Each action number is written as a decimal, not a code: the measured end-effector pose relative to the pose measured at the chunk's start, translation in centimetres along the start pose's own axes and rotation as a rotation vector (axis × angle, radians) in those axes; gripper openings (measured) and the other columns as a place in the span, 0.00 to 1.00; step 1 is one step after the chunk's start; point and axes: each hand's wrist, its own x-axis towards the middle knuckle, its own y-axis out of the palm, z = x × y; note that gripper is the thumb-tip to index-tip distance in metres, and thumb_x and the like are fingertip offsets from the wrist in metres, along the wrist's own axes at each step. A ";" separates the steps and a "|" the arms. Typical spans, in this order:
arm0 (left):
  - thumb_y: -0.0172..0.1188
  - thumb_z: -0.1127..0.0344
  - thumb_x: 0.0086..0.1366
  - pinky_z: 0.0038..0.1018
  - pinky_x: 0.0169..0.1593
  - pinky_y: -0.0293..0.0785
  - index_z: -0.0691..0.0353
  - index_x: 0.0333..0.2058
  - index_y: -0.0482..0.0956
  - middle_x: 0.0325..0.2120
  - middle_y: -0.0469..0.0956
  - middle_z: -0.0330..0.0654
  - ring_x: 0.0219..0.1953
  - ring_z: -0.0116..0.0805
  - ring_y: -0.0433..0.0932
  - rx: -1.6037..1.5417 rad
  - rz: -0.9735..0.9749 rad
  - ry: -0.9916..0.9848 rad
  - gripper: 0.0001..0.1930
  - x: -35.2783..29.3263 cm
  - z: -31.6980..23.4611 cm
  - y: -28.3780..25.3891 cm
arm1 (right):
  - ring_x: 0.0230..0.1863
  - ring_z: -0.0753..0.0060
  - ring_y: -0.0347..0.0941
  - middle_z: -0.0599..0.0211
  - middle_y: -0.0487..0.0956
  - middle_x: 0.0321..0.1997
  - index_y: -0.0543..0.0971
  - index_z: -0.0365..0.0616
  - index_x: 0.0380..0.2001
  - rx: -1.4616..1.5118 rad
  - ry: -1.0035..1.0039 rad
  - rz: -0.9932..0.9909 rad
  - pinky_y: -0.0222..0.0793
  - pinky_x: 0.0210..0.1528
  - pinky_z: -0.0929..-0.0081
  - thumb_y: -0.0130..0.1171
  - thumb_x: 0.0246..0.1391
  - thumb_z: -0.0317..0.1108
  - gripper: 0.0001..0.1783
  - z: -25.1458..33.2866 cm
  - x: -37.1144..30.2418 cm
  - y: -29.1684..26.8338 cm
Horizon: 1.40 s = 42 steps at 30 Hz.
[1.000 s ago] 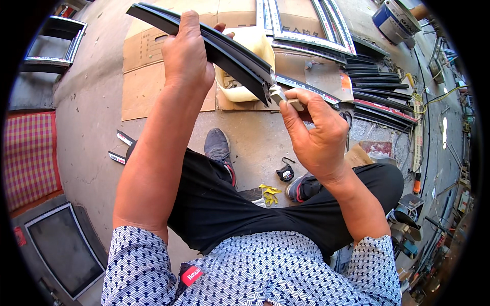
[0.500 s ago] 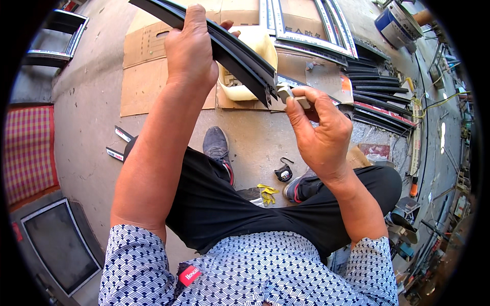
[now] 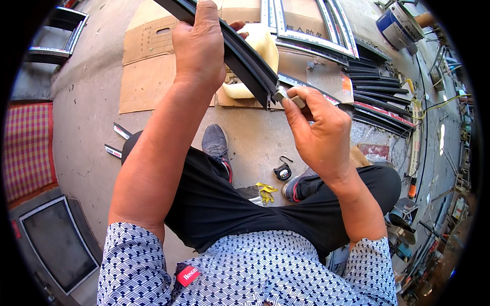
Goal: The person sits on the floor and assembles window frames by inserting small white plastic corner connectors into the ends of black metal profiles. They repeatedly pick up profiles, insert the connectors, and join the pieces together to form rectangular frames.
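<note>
My left hand (image 3: 200,48) is closed round a long black frame profile (image 3: 245,58), which slants from the upper left down to the right. Between the thumb and fingers of my right hand (image 3: 321,127) is a small grey corner connector (image 3: 293,99). The connector's tip meets the lower right end of the profile; how far it goes in, I cannot tell. Behind the profile stands a cream-coloured tub (image 3: 265,46) with small pieces inside, partly covered by the profile and my left hand.
Flattened cardboard (image 3: 148,86) lies under the tub. White-edged frames (image 3: 311,38) and a stack of black profiles (image 3: 380,89) lie at the far right, near a paint bucket (image 3: 398,25). A tape measure (image 3: 282,172) and yellow scraps (image 3: 266,192) lie between my feet.
The profile and my left hand have shifted slightly right and down. My right hand has stayed near the same place, and the connector now sits closer against the profile's end.
</note>
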 end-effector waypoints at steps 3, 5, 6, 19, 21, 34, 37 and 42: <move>0.59 0.54 0.75 0.43 0.46 0.90 0.66 0.37 0.67 0.32 0.72 0.45 0.43 0.48 0.85 -0.019 -0.014 -0.027 0.19 0.1 0.1 -0.1 | 0.31 0.54 0.82 0.54 0.84 0.33 0.81 0.39 0.43 0.004 0.011 -0.014 0.75 0.33 0.66 0.68 0.58 0.25 0.10 0.2 0.0 0.1; 0.58 0.54 0.76 0.43 0.46 0.89 0.66 0.37 0.67 0.32 0.72 0.45 0.43 0.49 0.85 -0.026 -0.032 -0.042 0.19 0.0 0.1 0.0 | 0.30 0.56 0.82 0.55 0.83 0.32 0.81 0.39 0.43 0.038 0.028 -0.024 0.75 0.32 0.67 0.67 0.58 0.25 0.10 0.3 0.0 0.2; 0.58 0.55 0.76 0.44 0.47 0.89 0.66 0.36 0.68 0.32 0.72 0.45 0.43 0.49 0.85 -0.027 -0.043 -0.043 0.19 -0.1 0.0 0.1 | 0.29 0.58 0.82 0.56 0.83 0.32 0.81 0.40 0.44 0.070 0.037 -0.030 0.74 0.31 0.68 0.67 0.59 0.25 0.10 0.2 0.0 0.3; 0.58 0.56 0.76 0.46 0.46 0.89 0.68 0.38 0.66 0.33 0.71 0.47 0.43 0.50 0.84 -0.046 -0.032 -0.057 0.18 -0.5 -1.0 0.7 | 0.37 0.76 0.85 0.53 0.79 0.59 0.76 0.39 0.49 0.658 0.142 -0.003 0.82 0.40 0.80 0.58 0.70 0.30 0.09 0.0 -0.4 0.3; 0.58 0.56 0.76 0.45 0.45 0.89 0.68 0.40 0.66 0.33 0.71 0.47 0.43 0.50 0.84 -0.054 -0.039 -0.061 0.19 -0.3 -1.1 0.6 | 0.37 0.76 0.85 0.52 0.77 0.61 0.74 0.39 0.50 0.686 0.148 0.005 0.83 0.39 0.80 0.57 0.71 0.32 0.10 0.1 -0.4 -0.4; 0.57 0.57 0.77 0.46 0.47 0.89 0.68 0.46 0.63 0.38 0.71 0.51 0.45 0.50 0.83 -0.121 -0.059 -0.128 0.19 0.1 -0.9 0.3 | 0.33 0.81 0.80 0.61 0.82 0.40 0.70 0.43 0.56 0.646 0.121 -0.191 0.80 0.35 0.79 0.51 0.74 0.33 0.12 -1.1 0.6 -1.8; 0.57 0.56 0.77 0.46 0.48 0.89 0.68 0.47 0.63 0.38 0.71 0.51 0.46 0.49 0.83 -0.134 -0.070 -0.135 0.19 0.3 -1.1 0.2 | 0.33 0.83 0.79 0.64 0.83 0.42 0.77 0.42 0.50 0.410 0.123 -0.057 0.78 0.33 0.81 0.53 0.72 0.28 0.08 -2.2 0.4 -2.4; 0.57 0.56 0.76 0.45 0.50 0.88 0.68 0.46 0.63 0.38 0.71 0.51 0.46 0.49 0.83 -0.138 -0.052 -0.136 0.19 0.3 -0.9 -0.1 | 0.34 0.75 0.80 0.61 0.83 0.41 0.79 0.40 0.48 0.208 -0.021 -0.013 0.80 0.36 0.77 0.64 0.63 0.27 0.11 -1.1 0.0 -1.1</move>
